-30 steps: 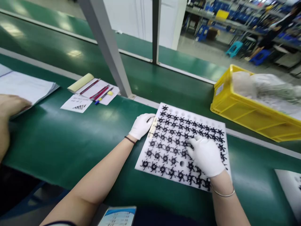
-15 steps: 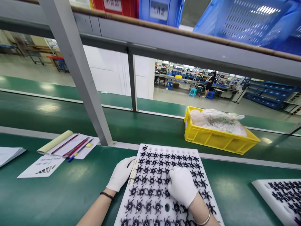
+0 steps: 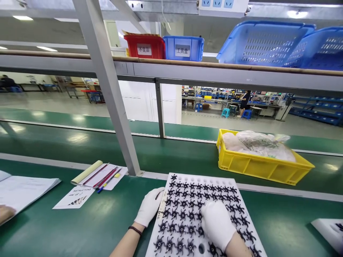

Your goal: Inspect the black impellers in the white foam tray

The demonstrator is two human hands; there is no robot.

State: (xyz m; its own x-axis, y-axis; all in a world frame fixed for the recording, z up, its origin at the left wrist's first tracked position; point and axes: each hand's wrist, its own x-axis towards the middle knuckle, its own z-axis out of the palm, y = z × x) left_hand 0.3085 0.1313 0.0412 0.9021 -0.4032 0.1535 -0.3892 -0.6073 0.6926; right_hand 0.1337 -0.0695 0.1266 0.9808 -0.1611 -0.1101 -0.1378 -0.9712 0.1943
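Observation:
A white tray [image 3: 164,232] with rows of round holes lies on the green bench, filled with small black wheels with curved blades [image 3: 180,246]. At the tray's upper left edge, my left hand [image 3: 150,207], in a white glove, grips the side. A thin dark mark or piece shows by its fingertips; I cannot tell which. My right hand [image 3: 218,223], also gloved, is over the right middle of the tray with its fingers curled down among the bladed wheels. Whatever its fingertips hold is hidden beneath the hand. One bare hole [image 3: 201,248] shows near the bottom, below that hand.
A yellow crate [image 3: 265,167] with plastic bags stands behind the tray. Pencils [image 3: 105,178] and paper sheets [image 3: 73,198] lie left. Another person's hand [image 3: 6,213] rests by papers at far left. A second white tray [image 3: 328,228] is right. A post [image 3: 112,92] rises behind.
My view has tilted up and turned left, bringing the shelf bins and another person's hand into view. Both my hands keep nearly the same places on the tray.

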